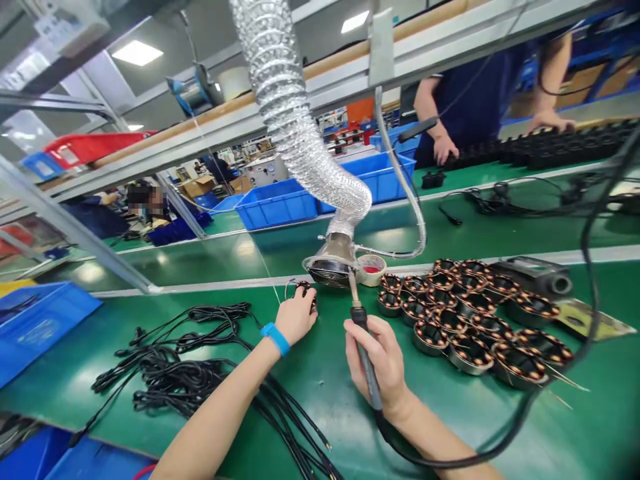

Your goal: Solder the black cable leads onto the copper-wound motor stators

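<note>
My right hand (377,363) is wrapped round the handle of a soldering iron (369,360), whose tip points up beside the rim of a fume extraction hood (333,260). A black cable runs from the handle's lower end off to the right. Left of the hood, my left hand (296,313), with a blue band (275,338) at the wrist, has its fingers closed on a motor stator (303,288). Most of that stator is hidden by the fingers. Many similar stators with copper windings (470,352) stand grouped right of my right hand.
Bundled black cables (175,373) lie on the green bench at left. A tape roll (372,269) stands beside the hood, under a foil duct (300,120). Blue bins (277,203) stand behind and at left (45,327). A co-worker's hands (445,147) handle black parts across the bench.
</note>
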{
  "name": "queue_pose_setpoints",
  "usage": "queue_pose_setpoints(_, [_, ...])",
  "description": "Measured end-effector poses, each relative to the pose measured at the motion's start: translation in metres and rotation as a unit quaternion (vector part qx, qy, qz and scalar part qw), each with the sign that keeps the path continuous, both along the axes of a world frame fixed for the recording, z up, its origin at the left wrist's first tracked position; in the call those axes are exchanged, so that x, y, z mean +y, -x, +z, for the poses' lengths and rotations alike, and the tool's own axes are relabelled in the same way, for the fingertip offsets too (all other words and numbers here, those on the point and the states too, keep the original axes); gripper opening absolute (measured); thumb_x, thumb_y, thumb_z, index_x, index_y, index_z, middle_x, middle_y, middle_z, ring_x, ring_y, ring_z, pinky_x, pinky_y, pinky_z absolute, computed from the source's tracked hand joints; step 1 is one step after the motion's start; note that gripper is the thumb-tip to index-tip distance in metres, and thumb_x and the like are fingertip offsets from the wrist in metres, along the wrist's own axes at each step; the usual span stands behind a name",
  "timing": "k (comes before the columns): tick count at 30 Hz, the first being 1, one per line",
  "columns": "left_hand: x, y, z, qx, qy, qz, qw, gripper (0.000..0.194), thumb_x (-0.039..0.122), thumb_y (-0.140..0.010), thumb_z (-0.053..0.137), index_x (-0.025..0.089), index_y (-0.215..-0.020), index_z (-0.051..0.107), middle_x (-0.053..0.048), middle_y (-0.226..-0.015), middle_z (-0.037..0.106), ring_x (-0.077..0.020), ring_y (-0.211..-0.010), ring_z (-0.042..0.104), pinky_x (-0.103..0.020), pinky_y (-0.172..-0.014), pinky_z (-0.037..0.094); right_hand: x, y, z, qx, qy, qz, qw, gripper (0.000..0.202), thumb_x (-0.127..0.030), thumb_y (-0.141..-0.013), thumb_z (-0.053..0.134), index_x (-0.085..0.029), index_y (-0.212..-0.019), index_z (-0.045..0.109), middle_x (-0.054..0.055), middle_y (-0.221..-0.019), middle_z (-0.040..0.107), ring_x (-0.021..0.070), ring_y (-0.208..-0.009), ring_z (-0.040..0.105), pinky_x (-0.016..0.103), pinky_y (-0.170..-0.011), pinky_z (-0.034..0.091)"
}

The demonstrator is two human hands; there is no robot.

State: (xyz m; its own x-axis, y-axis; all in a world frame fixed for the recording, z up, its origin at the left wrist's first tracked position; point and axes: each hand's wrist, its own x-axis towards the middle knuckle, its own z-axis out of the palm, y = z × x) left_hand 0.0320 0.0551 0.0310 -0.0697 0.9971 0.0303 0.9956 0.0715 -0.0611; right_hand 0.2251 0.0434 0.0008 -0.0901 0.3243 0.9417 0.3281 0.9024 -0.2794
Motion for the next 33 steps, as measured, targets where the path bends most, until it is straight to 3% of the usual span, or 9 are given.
queue_pose_setpoints(7, [0.016,0.021,0.002,-0.03,0.013,-0.02,0.999,0.048,0.042,-0.086,0.064,0.029,-0.13,0.048,-0.008,-0.126,0.052,-0.0259,-0.105,0.064,-0.036,-0.088,0.052,0.001,-0.001,-0.001,-0.014,-0.012,0.006,1.0,0.058,-0.001,-0.082,0.063,-0.023,-0.135,0.053,0.011,-0.11,0.059,0.0242,-0.099,0.062,0.043,-0.083,0.057])
queue_pose_setpoints(12, [0.033,0.04,0.006,-0.004,-0.016,0.008,1.0,0.04,0.03,-0.082,0.066,0.025,-0.121,0.058,-0.011,-0.126,0.051,-0.0274,-0.104,0.063,-0.037,-0.086,0.053,0.001,-0.001,0.001,-0.011,-0.019,0.01,1.0,0.062,0.001,-0.082,0.063,-0.024,-0.138,0.052,0.011,-0.11,0.061,0.0246,-0.098,0.063,0.043,-0.083,0.056])
queue_pose_setpoints(15, [0.062,0.06,0.02,0.011,-0.04,0.049,0.998,0.038,0.026,-0.084,0.062,0.023,-0.122,0.059,-0.012,-0.127,0.05,-0.0279,-0.104,0.064,-0.039,-0.086,0.053,0.002,-0.001,0.001,-0.011,-0.033,0.013,0.999,0.063,0.001,-0.082,0.062,-0.025,-0.139,0.051,0.01,-0.109,0.062,0.0243,-0.096,0.064,0.043,-0.082,0.056])
queue_pose_setpoints(20, [0.124,0.09,0.049,0.006,-0.061,0.1,0.993,0.043,0.03,-0.085,0.066,0.021,-0.126,0.057,-0.015,-0.132,0.049,-0.0289,-0.109,0.062,-0.042,-0.092,0.051,0.005,-0.001,-0.003,-0.016,-0.049,0.014,0.999,0.063,0.002,-0.082,0.062,-0.023,-0.139,0.052,0.01,-0.108,0.063,0.0248,-0.096,0.064,0.044,-0.082,0.056])
queue_pose_setpoints(24, [0.154,0.091,0.045,-0.014,-0.045,0.112,0.993,0.043,0.038,-0.092,0.062,0.017,-0.128,0.055,-0.012,-0.129,0.057,-0.0255,-0.108,0.061,-0.046,-0.09,0.053,0.01,-0.003,-0.007,-0.02,-0.056,0.016,0.998,0.062,0.003,-0.082,0.062,-0.021,-0.138,0.053,0.011,-0.108,0.063,0.0247,-0.097,0.063,0.043,-0.082,0.055])
queue_pose_setpoints(29, [0.158,0.08,0.023,-0.029,-0.042,0.108,0.993,0.037,0.034,-0.094,0.061,0.016,-0.126,0.057,-0.011,-0.127,0.059,-0.0243,-0.107,0.062,-0.046,-0.09,0.054,0.01,-0.003,-0.007,-0.027,-0.06,0.01,0.998,0.055,0.003,-0.082,0.061,-0.017,-0.133,0.055,0.012,-0.108,0.061,0.0243,-0.097,0.062,0.043,-0.081,0.055])
queue_pose_setpoints(33, [0.143,0.099,0.032,-0.029,-0.053,0.109,0.992,0.036,0.038,-0.095,0.058,0.016,-0.122,0.06,-0.011,-0.124,0.062,-0.0241,-0.108,0.062,-0.048,-0.093,0.052,0.006,-0.003,-0.003,-0.03,-0.051,0.002,0.998,0.05,0.003,-0.082,0.059,-0.017,-0.128,0.057,0.011,-0.103,0.06,0.0231,-0.094,0.061,0.042,-0.08,0.056])
